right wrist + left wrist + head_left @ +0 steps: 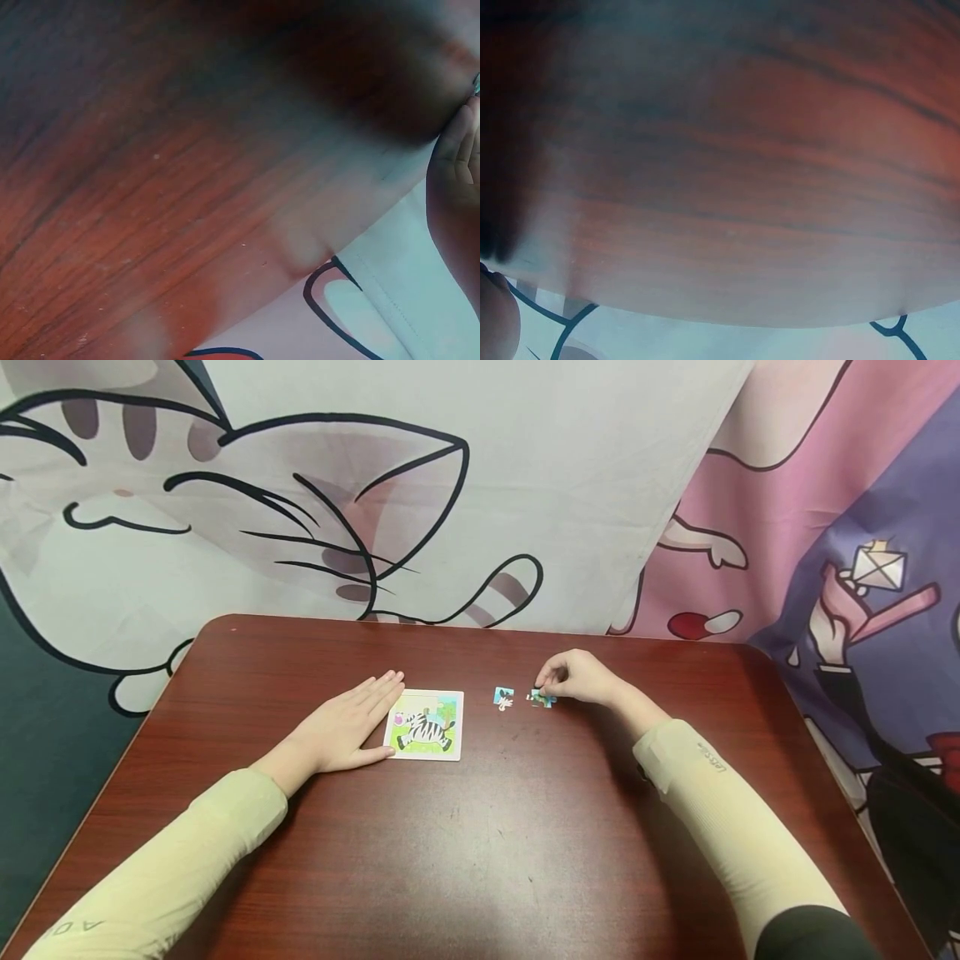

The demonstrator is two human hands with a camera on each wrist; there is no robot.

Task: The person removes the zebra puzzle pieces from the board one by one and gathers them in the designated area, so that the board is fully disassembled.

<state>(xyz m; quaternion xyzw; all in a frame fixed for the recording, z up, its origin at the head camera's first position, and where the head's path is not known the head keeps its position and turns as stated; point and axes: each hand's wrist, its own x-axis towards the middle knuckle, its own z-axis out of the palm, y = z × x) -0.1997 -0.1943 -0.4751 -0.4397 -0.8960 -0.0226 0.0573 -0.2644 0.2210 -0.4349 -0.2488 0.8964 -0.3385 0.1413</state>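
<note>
A small square jigsaw puzzle (423, 758) with a white border and a zebra on a green ground lies on the table. My left hand (341, 724) lies along its left side with fingers straight, thumb tip and fingertips at the border. To the right of the puzzle is a loose blue-and-white puzzle piece (503, 696). Farther right, my right hand (585, 677), fingers curled, pinches a blue-and-green puzzle piece (543, 699) low over the table. In the right wrist view, part of the right hand (459, 161) shows at the right edge, a bit of the piece at its fingertips.
The reddish-brown wooden table (450, 860) has rounded far corners. Behind it hangs a white cloth (585, 485) with a cat drawing, beside a pink and purple printed cloth (795, 527). A dark object (911, 843) stands past the table's right edge.
</note>
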